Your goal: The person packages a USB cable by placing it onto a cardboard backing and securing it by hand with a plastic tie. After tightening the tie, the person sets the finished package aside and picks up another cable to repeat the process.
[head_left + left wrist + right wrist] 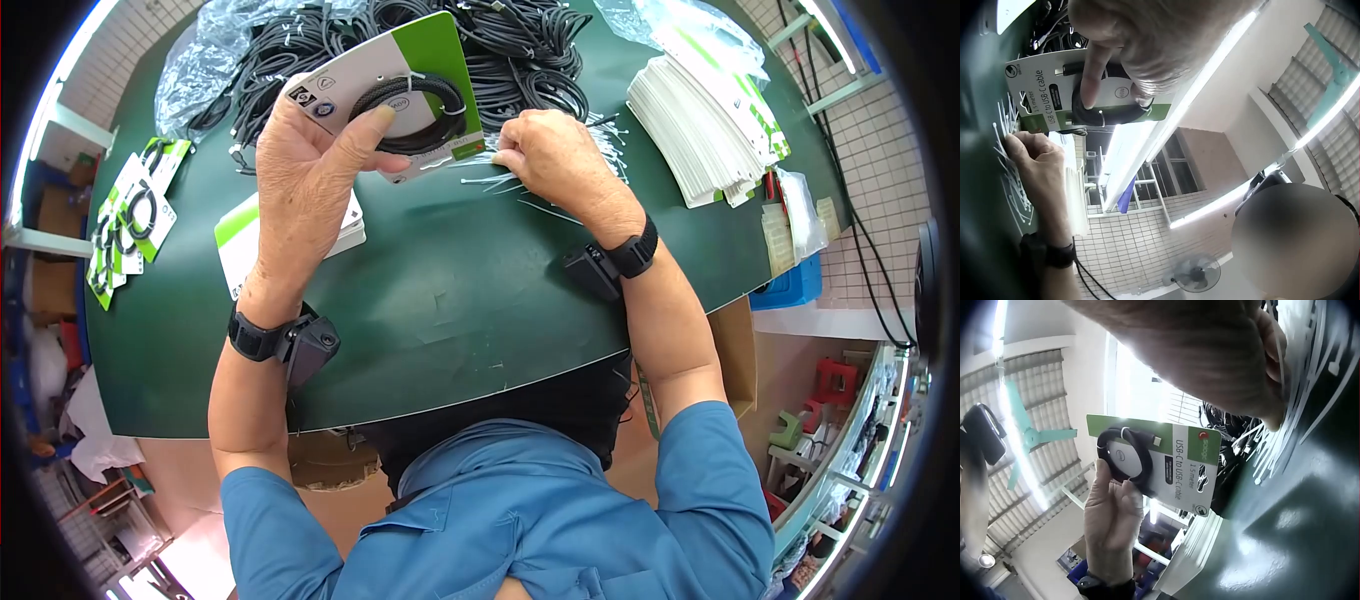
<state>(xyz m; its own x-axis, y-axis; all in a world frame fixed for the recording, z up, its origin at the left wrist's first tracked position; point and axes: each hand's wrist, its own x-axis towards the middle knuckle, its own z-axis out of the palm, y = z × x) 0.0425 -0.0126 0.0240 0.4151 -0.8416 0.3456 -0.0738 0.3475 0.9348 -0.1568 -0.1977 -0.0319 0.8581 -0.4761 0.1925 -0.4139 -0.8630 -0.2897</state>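
My left hand holds up a white-and-green packaging card, thumb on its front. A coiled black USB-C cable lies against the card, with a white tie around the coil near one end. In the right wrist view, the card's printing reads USB-C to USB-C cable, 1.5 meter. My right hand is down at a loose pile of white cable ties, its fingers curled and pinching at the ties. From the left wrist view, the right hand has its fingertips among them.
Bundled black cables heap along the back of the green table. A tall stack of cards stands at right, a smaller card stack by the left forearm. Cards with coiled cables lie far left. Clear plastic bags sit behind.
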